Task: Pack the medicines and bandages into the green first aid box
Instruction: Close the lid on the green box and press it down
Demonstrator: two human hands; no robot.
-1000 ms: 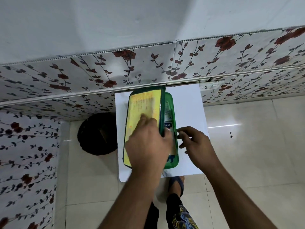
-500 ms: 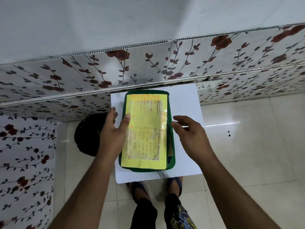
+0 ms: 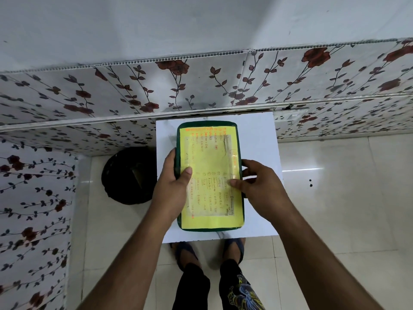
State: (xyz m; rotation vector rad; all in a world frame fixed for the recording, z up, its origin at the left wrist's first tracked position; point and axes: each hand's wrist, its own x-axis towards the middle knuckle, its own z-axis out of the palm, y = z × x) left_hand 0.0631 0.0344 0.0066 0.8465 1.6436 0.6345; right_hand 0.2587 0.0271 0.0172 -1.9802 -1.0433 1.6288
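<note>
The green first aid box [image 3: 210,125] lies flat on a small white table [image 3: 257,135], its lid down. A yellow handwritten sheet taped on the lid [image 3: 211,175] covers most of the top. My left hand [image 3: 173,189] grips the box's left edge, thumb on the lid. My right hand [image 3: 257,184] grips the right edge, thumb pressing on the sheet. The contents are hidden under the lid; no medicines or bandages show.
The white table stands against a wall with rose-patterned panels [image 3: 201,86]. A dark round basket [image 3: 127,175] sits on the tiled floor to the table's left. My feet in sandals [image 3: 185,253] stand under the near edge. Pale floor tiles [image 3: 335,198] stretch to the right.
A second ago the lid stood raised under my left hand with items visible inside. It has come down flat, and both hands have moved to grip the box's two sides.
</note>
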